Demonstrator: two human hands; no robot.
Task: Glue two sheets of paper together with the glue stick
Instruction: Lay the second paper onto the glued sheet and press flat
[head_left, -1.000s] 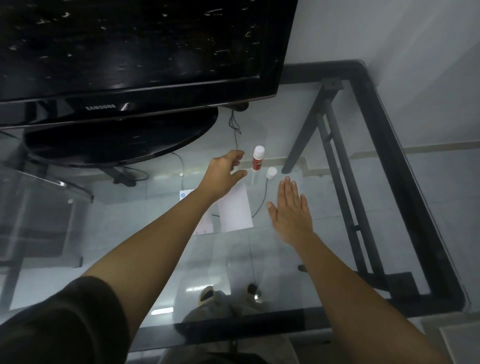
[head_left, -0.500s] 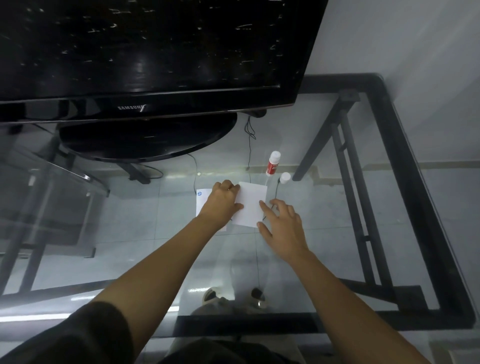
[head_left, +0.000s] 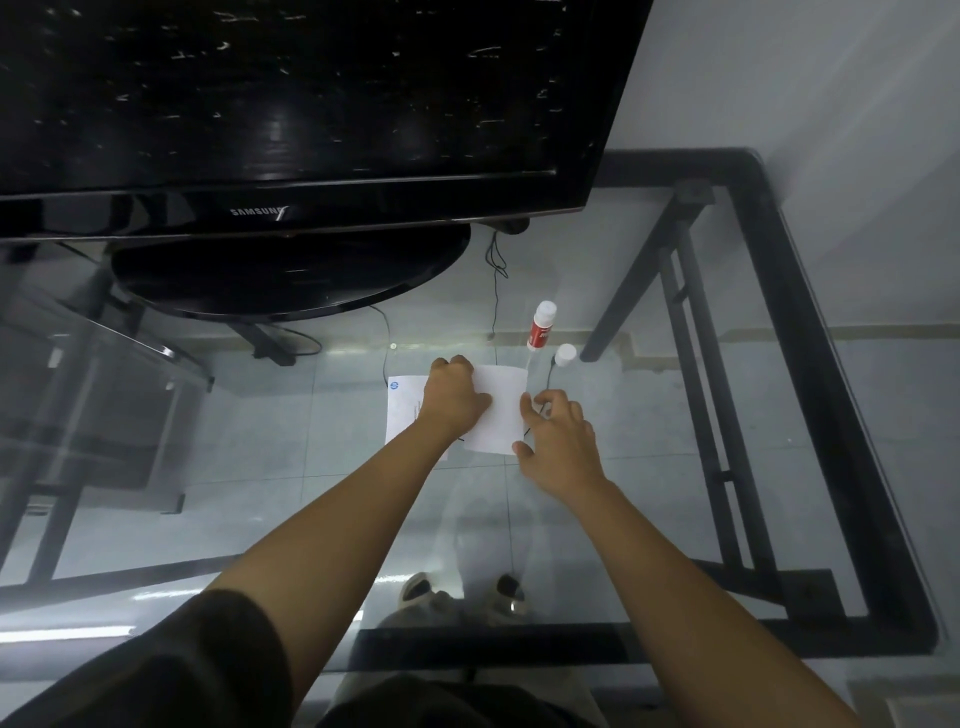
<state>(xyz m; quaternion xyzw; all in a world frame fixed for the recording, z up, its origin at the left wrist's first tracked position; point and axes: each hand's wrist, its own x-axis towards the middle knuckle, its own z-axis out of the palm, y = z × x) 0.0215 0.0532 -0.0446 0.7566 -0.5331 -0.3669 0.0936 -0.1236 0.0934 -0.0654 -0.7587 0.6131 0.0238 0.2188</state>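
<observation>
A plain white sheet (head_left: 500, 410) lies on the glass table (head_left: 675, 493), overlapping a printed sheet (head_left: 402, 410) with a blue logo to its left. My left hand (head_left: 452, 397) is curled into a fist and presses down on the white sheet's left part. My right hand (head_left: 558, 441) touches the sheet's right edge with thumb and fingertips. Just beyond, a red and white glue stick (head_left: 540, 326) stands upright, uncapped, with its white cap (head_left: 564, 355) beside it on the right.
A black Samsung TV (head_left: 291, 119) on a round black base (head_left: 291, 278) fills the back left. Thin black cables (head_left: 496, 291) run under the glass. The table's black frame (head_left: 810, 322) borders the right and near edges. My feet show below.
My left hand came back from near the glue stick and closed down onto the white sheet. My right hand went from flat and spread to fingertips at the sheet's right edge.
</observation>
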